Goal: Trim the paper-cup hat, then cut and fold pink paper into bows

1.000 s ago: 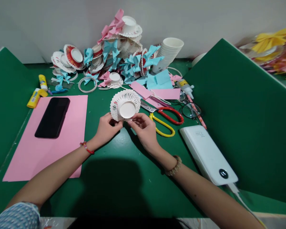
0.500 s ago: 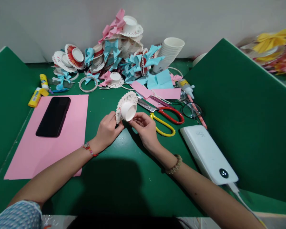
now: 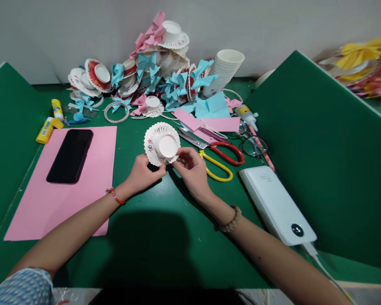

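Observation:
A small white paper hat (image 3: 167, 146), which looks made from a paper cup with a fringed, woven brim, is held up between my two hands above the green table. My left hand (image 3: 145, 174) pinches the lower left of the brim, its fingers partly hidden behind it. At the lower right edge, my right hand (image 3: 191, 169) grips the brim between thumb and fingers. The round cup bottom faces me. Just right of the hat lie scissors (image 3: 205, 145) with one red and one yellow handle, blades spread.
Behind stand a pile of paper hats with bows (image 3: 149, 70) and stacked paper cups (image 3: 225, 70). Pink paper (image 3: 98, 190) with a phone (image 3: 70, 156) lies left, near glue sticks (image 3: 45, 130). Right are eyeglasses (image 3: 255, 146), a glue bottle (image 3: 247, 116), a power bank (image 3: 277, 205) and a green divider (image 3: 324, 161).
The paper hat has turned from a side tilt so its brim now shows as a full round facing me. Both hands keep hold of it, and the left has shifted slightly.

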The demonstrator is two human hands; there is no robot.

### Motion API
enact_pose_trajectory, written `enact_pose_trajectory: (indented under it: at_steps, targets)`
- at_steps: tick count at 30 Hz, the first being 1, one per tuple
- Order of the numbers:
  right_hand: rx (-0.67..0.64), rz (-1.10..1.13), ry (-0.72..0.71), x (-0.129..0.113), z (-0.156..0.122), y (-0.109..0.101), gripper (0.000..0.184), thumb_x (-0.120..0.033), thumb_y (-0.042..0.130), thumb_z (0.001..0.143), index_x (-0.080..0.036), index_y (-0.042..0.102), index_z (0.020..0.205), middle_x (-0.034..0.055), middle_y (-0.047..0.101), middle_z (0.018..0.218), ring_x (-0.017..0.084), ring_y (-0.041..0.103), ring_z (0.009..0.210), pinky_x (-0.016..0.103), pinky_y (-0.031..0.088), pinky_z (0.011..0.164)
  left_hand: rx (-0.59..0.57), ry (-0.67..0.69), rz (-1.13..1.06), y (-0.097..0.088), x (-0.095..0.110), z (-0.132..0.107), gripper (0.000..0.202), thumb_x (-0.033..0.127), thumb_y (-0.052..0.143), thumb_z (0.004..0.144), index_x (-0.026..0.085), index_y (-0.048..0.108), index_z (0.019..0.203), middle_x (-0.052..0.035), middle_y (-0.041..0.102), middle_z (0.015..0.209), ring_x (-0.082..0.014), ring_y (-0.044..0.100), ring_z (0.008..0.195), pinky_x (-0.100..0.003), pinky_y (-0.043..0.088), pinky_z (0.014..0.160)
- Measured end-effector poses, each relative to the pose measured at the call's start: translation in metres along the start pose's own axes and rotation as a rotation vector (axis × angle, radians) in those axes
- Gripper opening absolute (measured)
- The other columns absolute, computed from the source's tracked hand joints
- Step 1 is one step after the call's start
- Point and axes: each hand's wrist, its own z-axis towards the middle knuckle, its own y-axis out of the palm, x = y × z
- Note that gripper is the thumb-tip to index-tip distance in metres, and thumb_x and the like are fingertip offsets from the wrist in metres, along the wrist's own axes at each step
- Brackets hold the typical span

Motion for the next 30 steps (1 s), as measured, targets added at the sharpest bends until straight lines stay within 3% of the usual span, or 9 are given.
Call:
enact_pose_trajectory:
  at_steps: [8,14,18,24,30]
  targets:
    - [-0.085,0.053,-0.024,-0.0072,-0.0046,-0.0003,0.028,-0.021,0.067,0.064,-0.024,0.056,0.09,0.0002,0.061,0.087,0.014,0.059,0.079,0.028,0.051,0.074,-0.019,-0.232,-0.123,0.0006,0.0015,0.0025,0.009,0.02,0.058,0.064,0.011,0.059,0.063,-0.0031,0.063,0.061,-0.0106,0.054,0.056,-0.02,0.044,0.053]
    - [-0.011,-0.064,-0.133,-0.0048,-0.006,0.0009,0.016,-0.02,0.065,0.072,-0.022,0.057,0.086,0.0014,0.06,0.087,0.014,0.059,0.083,0.029,0.05,0.078,0.048,-0.179,-0.001,0.0017,0.0023,0.0011,0.004,0.015,0.061,0.06,0.013,0.057,0.059,-0.0016,0.06,0.058,-0.0116,0.053,0.055,-0.022,0.046,0.055]
    - [-0.05,-0.15,-0.197,-0.0022,-0.0064,0.0012,0.028,-0.012,0.065,0.07,-0.023,0.057,0.094,0.0019,0.059,0.094,0.014,0.057,0.084,0.03,0.048,0.079,0.118,-0.107,0.093,0.0037,-0.0004,-0.0006,0.004,0.014,0.06,0.06,0.014,0.057,0.059,-0.0016,0.06,0.059,-0.0121,0.054,0.057,-0.024,0.048,0.059]
    - [-0.021,-0.19,-0.215,-0.0029,-0.0056,0.0006,0.027,-0.011,0.062,0.071,-0.023,0.058,0.095,0.0024,0.06,0.095,0.016,0.058,0.087,0.032,0.049,0.08,0.031,-0.183,-0.044,0.0034,0.001,0.0013,0.007,0.019,0.06,0.064,0.013,0.059,0.061,-0.0017,0.061,0.056,-0.0109,0.054,0.054,-0.02,0.046,0.054]
    - [-0.052,-0.154,-0.209,-0.0061,-0.0073,0.0012,0.029,-0.01,0.06,0.071,-0.023,0.056,0.097,0.0027,0.058,0.099,0.014,0.059,0.085,0.03,0.051,0.079,0.023,-0.187,-0.123,0.0042,0.0023,0.0031,0.012,0.018,0.06,0.063,0.011,0.063,0.073,-0.0055,0.068,0.07,-0.0139,0.061,0.065,-0.023,0.051,0.063]
